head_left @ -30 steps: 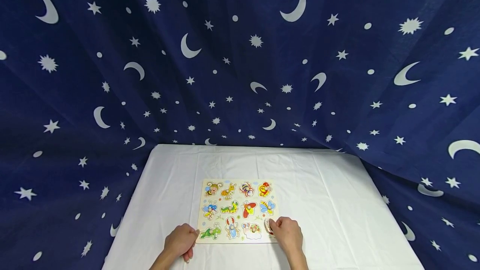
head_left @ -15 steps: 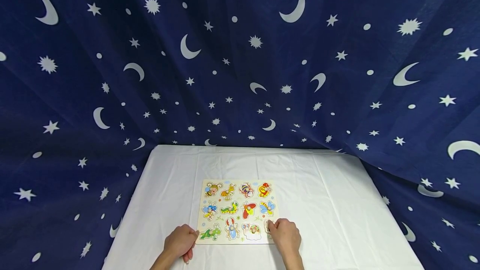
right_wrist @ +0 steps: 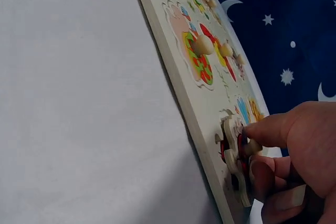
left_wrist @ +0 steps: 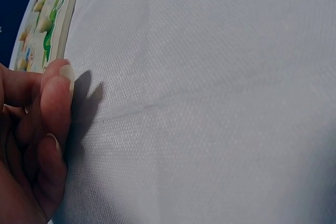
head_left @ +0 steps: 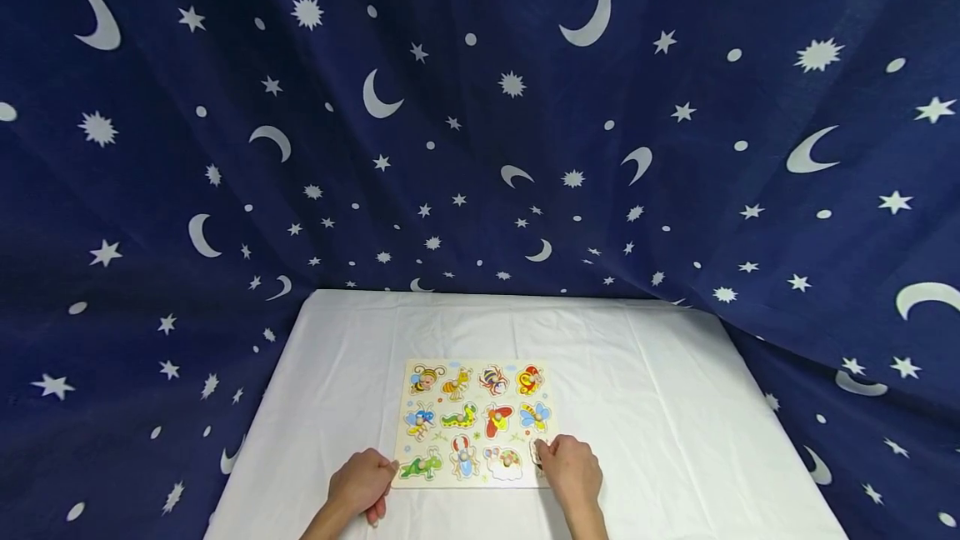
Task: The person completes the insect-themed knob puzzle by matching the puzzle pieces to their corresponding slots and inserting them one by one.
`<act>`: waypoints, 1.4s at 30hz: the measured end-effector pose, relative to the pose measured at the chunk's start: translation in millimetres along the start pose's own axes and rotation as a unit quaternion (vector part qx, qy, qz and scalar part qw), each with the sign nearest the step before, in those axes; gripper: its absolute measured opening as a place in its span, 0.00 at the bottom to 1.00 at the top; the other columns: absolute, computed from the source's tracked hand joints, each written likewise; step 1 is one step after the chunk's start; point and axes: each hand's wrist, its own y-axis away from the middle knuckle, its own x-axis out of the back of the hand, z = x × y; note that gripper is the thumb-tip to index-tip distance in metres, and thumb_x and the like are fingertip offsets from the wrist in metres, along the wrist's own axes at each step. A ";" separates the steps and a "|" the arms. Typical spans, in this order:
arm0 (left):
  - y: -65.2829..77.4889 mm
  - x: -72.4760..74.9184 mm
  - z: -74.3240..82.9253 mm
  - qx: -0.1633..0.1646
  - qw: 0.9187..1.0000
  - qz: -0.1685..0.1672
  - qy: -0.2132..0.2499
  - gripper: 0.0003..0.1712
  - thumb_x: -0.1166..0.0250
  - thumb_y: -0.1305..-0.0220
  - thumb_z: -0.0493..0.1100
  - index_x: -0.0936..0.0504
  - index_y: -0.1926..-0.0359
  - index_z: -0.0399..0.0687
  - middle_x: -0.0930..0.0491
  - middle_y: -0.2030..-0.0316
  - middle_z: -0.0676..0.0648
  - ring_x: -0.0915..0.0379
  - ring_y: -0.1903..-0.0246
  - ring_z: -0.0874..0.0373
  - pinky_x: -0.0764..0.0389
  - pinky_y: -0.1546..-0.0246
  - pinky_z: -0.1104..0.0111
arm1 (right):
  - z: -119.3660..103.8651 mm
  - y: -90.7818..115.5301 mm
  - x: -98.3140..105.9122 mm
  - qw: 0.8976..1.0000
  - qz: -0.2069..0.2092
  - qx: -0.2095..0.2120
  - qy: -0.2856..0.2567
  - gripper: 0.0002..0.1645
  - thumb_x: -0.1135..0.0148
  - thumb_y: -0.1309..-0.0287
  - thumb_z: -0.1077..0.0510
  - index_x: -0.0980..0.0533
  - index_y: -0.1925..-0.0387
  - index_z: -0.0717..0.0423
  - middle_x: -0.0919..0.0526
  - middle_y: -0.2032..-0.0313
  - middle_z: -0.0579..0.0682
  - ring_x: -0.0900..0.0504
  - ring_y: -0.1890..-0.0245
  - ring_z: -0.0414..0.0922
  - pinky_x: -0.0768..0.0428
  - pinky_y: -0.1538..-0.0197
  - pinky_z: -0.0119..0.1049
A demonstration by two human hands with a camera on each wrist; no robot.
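A wooden peg puzzle board (head_left: pixel 480 438) with several insect pieces lies on the white cloth. My left hand (head_left: pixel 362 483) grips its near left corner; in the left wrist view the curled fingers (left_wrist: pixel 55 103) are at the board's edge, beside a green insect piece (left_wrist: pixel 51 27). At the near right corner my right hand (head_left: pixel 572 473) pinches the wooden knob (right_wrist: pixel 254 147) of a red-and-black puzzle piece (right_wrist: pixel 232 148). That piece stands tilted, partly raised above its recess in the right wrist view. From the head view, the fingers hide most of it.
White cloth (head_left: pixel 637 407) covers the table around the board. A dark blue curtain (head_left: pixel 480 157) with moons and stars hangs behind the table and along both sides. A snail piece (right_wrist: pixel 191 45) sits in the board beside the right hand's piece.
My right hand has shifted slightly left with the pinched piece, and less of that piece shows in the head view. The left hand and the board have stayed nearly still.
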 end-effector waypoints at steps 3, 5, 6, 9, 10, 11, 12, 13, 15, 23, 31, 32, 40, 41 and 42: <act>-0.6 -0.5 -0.2 0.000 1.000 -0.001 -0.001 0.25 0.46 0.32 0.51 0.26 0.86 0.48 0.26 0.95 0.54 0.29 0.96 0.63 0.28 0.84 0.65 | 0.4 0.6 0.3 1.000 -0.003 0.001 0.004 0.25 0.33 0.47 0.45 0.32 0.91 0.48 0.31 0.91 0.44 0.34 0.88 0.42 0.40 0.82 0.35; -0.8 -0.5 -0.6 0.004 1.000 -0.001 -0.003 0.25 0.46 0.32 0.51 0.26 0.86 0.48 0.26 0.95 0.54 0.29 0.96 0.63 0.28 0.85 0.65 | 0.1 1.1 0.2 1.000 -0.007 0.007 0.003 0.25 0.33 0.47 0.45 0.32 0.91 0.48 0.32 0.91 0.44 0.34 0.88 0.42 0.40 0.82 0.35; -0.8 -0.4 -0.6 0.005 1.000 -0.001 -0.003 0.25 0.46 0.32 0.51 0.26 0.86 0.48 0.26 0.95 0.54 0.29 0.96 0.63 0.28 0.85 0.65 | -0.3 1.4 0.2 1.000 -0.009 0.008 0.002 0.25 0.33 0.47 0.45 0.32 0.91 0.48 0.32 0.91 0.43 0.34 0.88 0.42 0.40 0.82 0.35; -0.3 0.0 -0.4 0.006 1.000 -0.002 -0.004 0.25 0.46 0.32 0.51 0.26 0.86 0.48 0.26 0.95 0.54 0.29 0.96 0.63 0.29 0.86 0.65 | -2.1 2.1 0.0 1.000 -0.009 0.005 -0.001 0.25 0.34 0.47 0.45 0.32 0.92 0.48 0.32 0.92 0.43 0.34 0.88 0.42 0.40 0.82 0.35; -0.1 0.1 -0.1 0.007 1.000 -0.001 -0.004 0.25 0.46 0.32 0.51 0.26 0.86 0.48 0.26 0.95 0.54 0.29 0.96 0.63 0.29 0.85 0.65 | -2.9 2.1 -0.2 1.000 -0.008 0.006 -0.003 0.25 0.34 0.47 0.45 0.32 0.92 0.48 0.32 0.92 0.43 0.34 0.88 0.42 0.40 0.82 0.35; 0.2 0.2 0.4 0.006 1.000 0.000 -0.004 0.25 0.46 0.32 0.51 0.26 0.86 0.48 0.26 0.95 0.54 0.29 0.96 0.63 0.29 0.85 0.66 | -3.6 2.2 -0.3 1.000 -0.007 0.008 -0.004 0.25 0.34 0.47 0.46 0.32 0.92 0.48 0.32 0.92 0.43 0.34 0.88 0.42 0.41 0.82 0.35; 0.7 0.4 0.7 0.003 1.000 0.002 -0.003 0.25 0.46 0.32 0.51 0.26 0.86 0.48 0.26 0.95 0.54 0.29 0.96 0.63 0.29 0.86 0.66 | -4.2 2.2 -0.6 1.000 -0.007 0.010 -0.006 0.26 0.34 0.47 0.46 0.32 0.92 0.48 0.32 0.92 0.43 0.34 0.88 0.41 0.40 0.82 0.34; 1.3 0.5 1.1 0.001 1.000 0.004 -0.003 0.25 0.46 0.32 0.51 0.26 0.86 0.49 0.26 0.95 0.54 0.29 0.96 0.63 0.29 0.86 0.65 | -4.7 2.3 -0.9 1.000 -0.005 0.011 -0.007 0.26 0.34 0.47 0.46 0.32 0.92 0.48 0.32 0.92 0.43 0.34 0.88 0.41 0.41 0.82 0.34; 2.6 0.6 2.0 -0.002 1.000 0.007 0.000 0.25 0.46 0.33 0.51 0.26 0.87 0.49 0.26 0.95 0.54 0.29 0.96 0.63 0.29 0.86 0.65 | -5.2 2.9 -1.5 1.000 -0.001 0.010 -0.006 0.26 0.34 0.46 0.46 0.32 0.92 0.49 0.32 0.92 0.43 0.34 0.88 0.42 0.41 0.82 0.35; 3.8 -2.0 4.2 0.000 1.000 -0.005 0.006 0.25 0.46 0.32 0.51 0.26 0.86 0.49 0.26 0.95 0.54 0.29 0.96 0.63 0.28 0.85 0.65 | 0.4 6.8 1.8 1.000 0.002 -0.021 0.009 0.26 0.35 0.45 0.46 0.32 0.91 0.50 0.31 0.91 0.46 0.32 0.87 0.44 0.39 0.83 0.36; 5.1 -0.1 3.5 -0.004 1.000 0.002 0.008 0.24 0.46 0.33 0.51 0.26 0.86 0.48 0.26 0.95 0.54 0.29 0.96 0.63 0.28 0.87 0.65 | -0.6 5.5 -6.2 1.000 0.007 0.003 0.017 0.26 0.36 0.43 0.44 0.33 0.90 0.49 0.32 0.90 0.45 0.34 0.87 0.43 0.41 0.81 0.36; 5.2 0.2 3.8 -0.006 1.000 0.002 0.009 0.24 0.46 0.33 0.51 0.26 0.86 0.48 0.26 0.95 0.54 0.29 0.96 0.63 0.28 0.87 0.65 | -0.2 5.6 -7.1 1.000 0.008 0.003 0.018 0.26 0.36 0.43 0.44 0.33 0.89 0.49 0.32 0.90 0.45 0.34 0.87 0.43 0.41 0.81 0.36; 4.3 -1.4 1.6 -0.007 1.000 0.007 0.003 0.25 0.46 0.33 0.51 0.26 0.86 0.49 0.26 0.95 0.55 0.30 0.96 0.63 0.29 0.87 0.65 | 2.0 6.1 -12.1 1.000 0.017 0.006 0.007 0.26 0.36 0.42 0.44 0.33 0.88 0.49 0.33 0.91 0.43 0.35 0.88 0.42 0.41 0.81 0.35; 4.2 -1.6 1.2 -0.008 1.000 0.008 0.003 0.25 0.46 0.33 0.51 0.26 0.86 0.49 0.26 0.96 0.54 0.29 0.96 0.63 0.29 0.87 0.65 | 1.9 6.0 -12.6 1.000 0.017 0.005 0.006 0.26 0.36 0.42 0.44 0.33 0.88 0.49 0.33 0.91 0.43 0.35 0.88 0.42 0.41 0.81 0.35; 4.3 -1.9 0.8 -0.009 1.000 0.009 0.003 0.25 0.46 0.33 0.51 0.26 0.86 0.49 0.26 0.96 0.54 0.29 0.96 0.63 0.29 0.87 0.65 | 1.9 6.1 -13.1 1.000 0.017 0.005 0.005 0.25 0.36 0.42 0.44 0.33 0.88 0.49 0.33 0.91 0.43 0.35 0.88 0.42 0.42 0.81 0.35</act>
